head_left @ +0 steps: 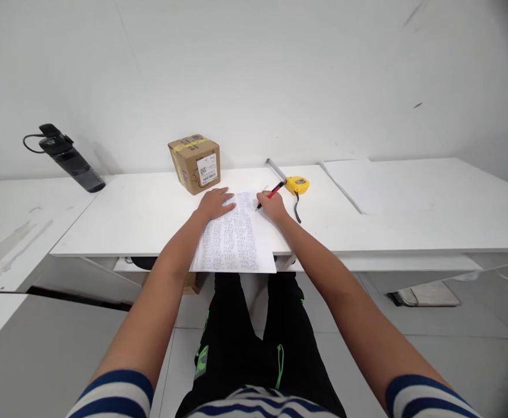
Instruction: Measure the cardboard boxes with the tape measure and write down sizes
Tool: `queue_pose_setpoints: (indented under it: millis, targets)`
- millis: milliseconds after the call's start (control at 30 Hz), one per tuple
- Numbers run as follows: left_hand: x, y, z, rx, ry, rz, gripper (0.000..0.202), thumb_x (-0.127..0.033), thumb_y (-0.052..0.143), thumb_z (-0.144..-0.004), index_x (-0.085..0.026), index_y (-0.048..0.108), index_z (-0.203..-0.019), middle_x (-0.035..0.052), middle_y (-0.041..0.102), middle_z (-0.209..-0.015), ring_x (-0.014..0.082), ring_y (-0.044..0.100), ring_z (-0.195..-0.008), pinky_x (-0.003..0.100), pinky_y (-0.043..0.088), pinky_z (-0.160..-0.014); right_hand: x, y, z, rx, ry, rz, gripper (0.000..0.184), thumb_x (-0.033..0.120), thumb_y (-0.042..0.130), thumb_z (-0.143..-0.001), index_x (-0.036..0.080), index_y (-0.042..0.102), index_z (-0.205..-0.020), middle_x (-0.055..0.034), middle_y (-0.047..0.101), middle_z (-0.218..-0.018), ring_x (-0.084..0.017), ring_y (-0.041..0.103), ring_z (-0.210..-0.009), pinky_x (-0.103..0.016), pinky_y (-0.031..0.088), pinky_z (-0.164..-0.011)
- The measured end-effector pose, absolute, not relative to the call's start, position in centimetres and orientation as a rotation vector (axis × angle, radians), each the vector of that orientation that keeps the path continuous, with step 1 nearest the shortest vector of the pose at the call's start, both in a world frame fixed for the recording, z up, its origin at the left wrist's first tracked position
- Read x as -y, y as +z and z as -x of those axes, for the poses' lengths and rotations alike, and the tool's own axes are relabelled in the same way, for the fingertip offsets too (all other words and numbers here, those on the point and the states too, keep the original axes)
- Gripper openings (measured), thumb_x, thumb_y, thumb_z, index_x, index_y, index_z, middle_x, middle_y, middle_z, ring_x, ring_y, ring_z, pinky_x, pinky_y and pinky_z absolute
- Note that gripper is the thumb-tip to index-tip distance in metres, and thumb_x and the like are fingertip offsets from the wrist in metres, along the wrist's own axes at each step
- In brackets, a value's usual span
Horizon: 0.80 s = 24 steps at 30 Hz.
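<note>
A sheet of paper (231,244) covered in dense handwriting lies on the white desk, its lower end sticking out past the front edge. My left hand (215,203) rests flat on the sheet's upper left part, fingers stretched out. In my right hand (273,205) is a red and black pen (275,190), pinched between the fingers and slanting up to the right. The pen's tip is at the upper right part of the paper. Just beyond that hand sits a yellow tape measure (297,184) with a length of its blade drawn out and a black wrist strap.
A taped cardboard box (196,165) with a white label stands behind my left hand. At the far left a dark water bottle (74,162) stands near the wall. Blank white paper (358,183) lies on the desk (454,215) to the right.
</note>
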<state>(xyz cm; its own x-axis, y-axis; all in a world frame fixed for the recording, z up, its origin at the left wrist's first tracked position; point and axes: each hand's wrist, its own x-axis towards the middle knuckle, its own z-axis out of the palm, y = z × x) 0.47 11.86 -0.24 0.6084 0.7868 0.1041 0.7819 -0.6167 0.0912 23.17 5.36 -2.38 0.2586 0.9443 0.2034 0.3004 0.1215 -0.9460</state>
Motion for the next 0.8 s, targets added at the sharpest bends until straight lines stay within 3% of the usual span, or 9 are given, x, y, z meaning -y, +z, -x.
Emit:
queue_pose_setpoints:
  millis: [133,267,367,500,600,700,800]
  targets:
    - [-11.8,-0.4,-0.4,-1.397,0.309,-2.767,0.060,-0.064,0.042,-0.096,-0.028,0.063,-0.140,0.0032,0.045,-0.163,0.0265,0.042,-0.148,0.042,0.033,-0.124,-5.2,-2.5,-23.2,1.252,0.714,1.423,0.032,0.039,0.054,-0.079,0.024,0.042,-0.054,0.0020,0.053,-0.057,-0.015,0.049,-0.064,-0.029,0.041,-0.066]
    - [-11.8,-0.3,-0.2,-1.515,0.431,-2.710,0.052,-0.055,0.041,-0.099,-0.026,0.067,-0.133,0.0062,0.053,-0.156,0.0251,0.047,-0.143,0.044,0.039,-0.119,-5.0,-2.7,-23.1,1.332,0.437,1.480,0.036,0.050,0.049,-0.093,0.022,0.060,-0.072,-0.0030,0.063,-0.076,-0.019,0.057,-0.077,-0.031,0.044,-0.075]
    - [-12.0,-0.2,-0.1,-1.496,0.430,-2.709,0.049,-0.052,0.042,-0.098,-0.025,0.069,-0.128,0.0071,0.061,-0.146,0.0252,0.053,-0.137,0.043,0.042,-0.117,-5.1,-2.8,-22.5,1.539,0.209,1.566,0.029,0.033,0.045,-0.095,0.020,0.068,-0.107,-0.0115,0.067,-0.109,-0.025,0.061,-0.098,-0.034,0.047,-0.084]
    - [-12.1,-0.2,-0.1,-1.512,0.451,-2.685,0.045,-0.053,0.045,-0.097,-0.027,0.071,-0.123,0.0043,0.058,-0.150,0.0258,0.054,-0.136,0.043,0.043,-0.115,-5.7,-2.4,-22.0,1.600,0.200,1.706,0.052,0.016,0.041,-0.089,0.015,0.055,-0.139,-0.0200,0.061,-0.128,-0.031,0.060,-0.109,-0.043,0.047,-0.091]
    - [-11.8,-0.4,0.0,-1.573,0.609,-2.641,0.041,-0.050,0.043,-0.099,-0.025,0.073,-0.113,0.0056,0.057,-0.149,0.0254,0.054,-0.134,0.040,0.046,-0.111,-5.8,-1.6,-23.9,1.418,0.079,1.841,0.052,0.021,0.039,-0.092,0.014,0.051,-0.143,-0.0217,0.057,-0.136,-0.036,0.052,-0.126,-0.053,0.041,-0.105]
    - [-11.6,-0.5,0.3,-1.749,0.884,-2.487,0.036,-0.042,0.041,-0.101,-0.023,0.071,-0.102,0.0103,0.066,-0.127,0.0263,0.059,-0.123,0.042,0.045,-0.107,-5.7,-1.2,-27.7,0.946,-0.033,2.018,0.056,0.031,0.042,-0.094,0.013,0.045,-0.147,-0.0227,0.044,-0.153,-0.039,0.033,-0.145,-0.062,0.026,-0.117]
    - [-11.8,-0.4,0.9,-2.026,1.303,-2.026,0.030,-0.045,0.048,-0.098,-0.021,0.066,-0.099,0.0119,0.066,-0.112,0.0282,0.060,-0.116,0.046,0.044,-0.106,-5.8,-1.6,-30.9,0.685,0.171,2.213,0.065,0.047,0.044,-0.096,0.010,0.042,-0.149,-0.0264,0.029,-0.163,-0.042,0.014,-0.153,-0.069,0.009,-0.120]
